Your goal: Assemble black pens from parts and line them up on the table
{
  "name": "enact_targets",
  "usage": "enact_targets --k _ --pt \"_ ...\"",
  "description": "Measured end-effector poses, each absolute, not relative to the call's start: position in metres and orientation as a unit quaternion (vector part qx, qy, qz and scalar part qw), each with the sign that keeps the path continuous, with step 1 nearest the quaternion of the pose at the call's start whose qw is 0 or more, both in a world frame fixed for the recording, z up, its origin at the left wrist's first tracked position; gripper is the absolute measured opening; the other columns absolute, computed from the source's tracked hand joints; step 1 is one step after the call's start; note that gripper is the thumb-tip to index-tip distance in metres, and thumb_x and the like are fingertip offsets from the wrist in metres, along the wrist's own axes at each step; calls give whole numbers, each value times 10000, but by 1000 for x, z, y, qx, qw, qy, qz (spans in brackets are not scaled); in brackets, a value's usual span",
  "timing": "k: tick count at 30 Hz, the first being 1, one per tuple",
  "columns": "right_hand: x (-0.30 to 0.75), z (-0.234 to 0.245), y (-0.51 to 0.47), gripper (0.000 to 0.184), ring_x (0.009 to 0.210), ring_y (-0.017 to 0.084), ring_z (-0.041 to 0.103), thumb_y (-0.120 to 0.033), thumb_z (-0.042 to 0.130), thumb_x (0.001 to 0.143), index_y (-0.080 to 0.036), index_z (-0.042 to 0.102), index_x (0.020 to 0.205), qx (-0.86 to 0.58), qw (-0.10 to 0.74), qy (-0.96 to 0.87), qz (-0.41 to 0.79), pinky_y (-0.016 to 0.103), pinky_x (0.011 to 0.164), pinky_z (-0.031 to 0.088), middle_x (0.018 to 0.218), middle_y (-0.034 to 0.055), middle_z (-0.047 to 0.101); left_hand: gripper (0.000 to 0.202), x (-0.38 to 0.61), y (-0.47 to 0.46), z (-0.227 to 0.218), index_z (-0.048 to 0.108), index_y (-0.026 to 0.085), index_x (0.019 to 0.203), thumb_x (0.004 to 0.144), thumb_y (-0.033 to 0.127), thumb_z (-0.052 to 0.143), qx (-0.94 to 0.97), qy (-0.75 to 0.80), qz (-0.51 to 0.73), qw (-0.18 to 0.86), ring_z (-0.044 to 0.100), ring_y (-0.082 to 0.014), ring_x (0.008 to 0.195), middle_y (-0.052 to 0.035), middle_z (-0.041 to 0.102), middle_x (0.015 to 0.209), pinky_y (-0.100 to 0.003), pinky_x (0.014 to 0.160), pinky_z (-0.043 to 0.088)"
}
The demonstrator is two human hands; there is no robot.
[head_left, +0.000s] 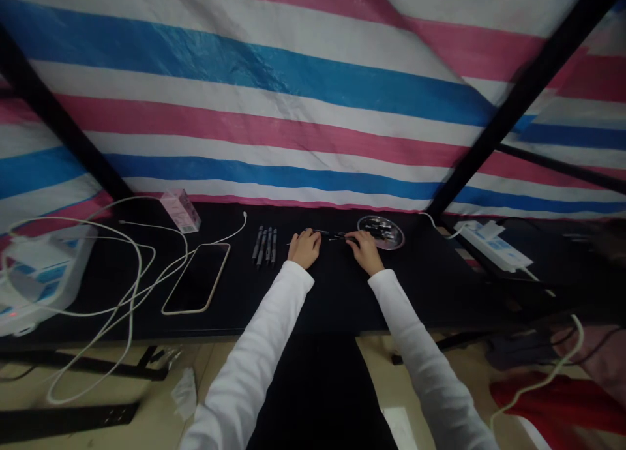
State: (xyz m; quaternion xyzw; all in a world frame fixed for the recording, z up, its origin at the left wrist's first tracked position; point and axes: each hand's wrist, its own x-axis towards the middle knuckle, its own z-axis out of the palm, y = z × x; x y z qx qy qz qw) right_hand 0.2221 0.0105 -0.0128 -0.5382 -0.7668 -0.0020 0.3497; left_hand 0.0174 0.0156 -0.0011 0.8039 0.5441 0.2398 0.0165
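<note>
Both my hands rest on a black table (337, 293), in white sleeves. My left hand (305, 248) is curled, its fingers closed around one end of a thin dark pen (328, 233). My right hand (364, 249) pinches the other end of that pen, just left of a small round clear dish (381, 231) holding dark pen parts. Several finished pens (265, 244) lie side by side to the left of my left hand.
A phone (197, 278) lies face up at the left with white cables (122, 274) looped around it. A small pink box (180, 210), a white device (39, 274) at far left and a white power strip (491, 243) at right. A striped tarp hangs behind.
</note>
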Motion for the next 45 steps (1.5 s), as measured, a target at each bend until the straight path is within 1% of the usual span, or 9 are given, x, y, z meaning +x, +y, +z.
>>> enact_targets --k 12,17,25,30,35,37,39,42,45 --pt "217 -9 5 199 931 229 522 -265 462 869 -242 615 994 -518 358 -777 6 373 836 362 948 56 620 283 18 16 0 568 227 925 914 285 291 808 539 238 17 498 -191 957 -51 569 977 -347 808 326" --pt "218 -10 6 215 934 236 521 -262 449 872 -247 619 1003 -522 348 -779 -4 383 837 357 954 63 619 278 18 16 0 574 229 943 911 280 303 808 541 232 27 489 -193 980 -57 567 1006 -355 838 319" --pt "219 -6 3 219 919 240 508 -262 440 876 -242 620 999 -535 340 -773 -30 376 820 356 939 69 613 286 17 17 -2 572 223 942 912 282 293 807 542 233 9 494 -195 961 -58 566 994 -350 818 326" --pt "216 -5 2 225 923 233 508 -268 442 880 -249 623 1012 -532 317 -785 -31 377 825 346 939 67 610 273 19 15 0 571 232 956 909 274 305 812 535 232 28 481 -188 982 -59 557 1008 -352 856 317" --pt "209 -4 0 223 926 222 515 -302 461 880 -277 628 1024 -509 298 -807 -21 372 831 339 907 55 604 261 22 12 -1 568 214 926 906 279 316 836 491 236 62 487 -179 984 -52 543 1001 -357 872 333" --pt "208 -5 0 224 929 219 516 -317 470 877 -290 628 1034 -505 301 -809 -21 373 842 333 898 51 601 260 24 13 -4 568 209 955 903 286 326 843 471 245 87 489 -182 999 -55 537 1014 -370 884 349" --pt "208 -6 1 224 932 217 518 -323 477 874 -292 631 1034 -506 309 -805 -21 371 840 330 901 50 599 247 25 16 -7 560 210 1025 888 258 360 845 455 256 118 481 -185 1037 -60 532 1048 -377 907 363" --pt "209 -7 2 218 934 215 523 -324 486 870 -286 637 1023 -512 326 -795 -16 369 829 331 910 51 599 309 26 21 -13 525 190 1139 857 166 404 845 428 282 152 477 -172 1077 -71 546 1087 -348 949 374" --pt "211 -8 3 208 945 213 528 -313 488 869 -281 643 1005 -513 338 -789 -4 374 840 322 914 48 606 333 25 24 -15 520 173 1177 868 152 396 851 399 295 170 513 -157 1057 -71 584 1096 -315 963 390"
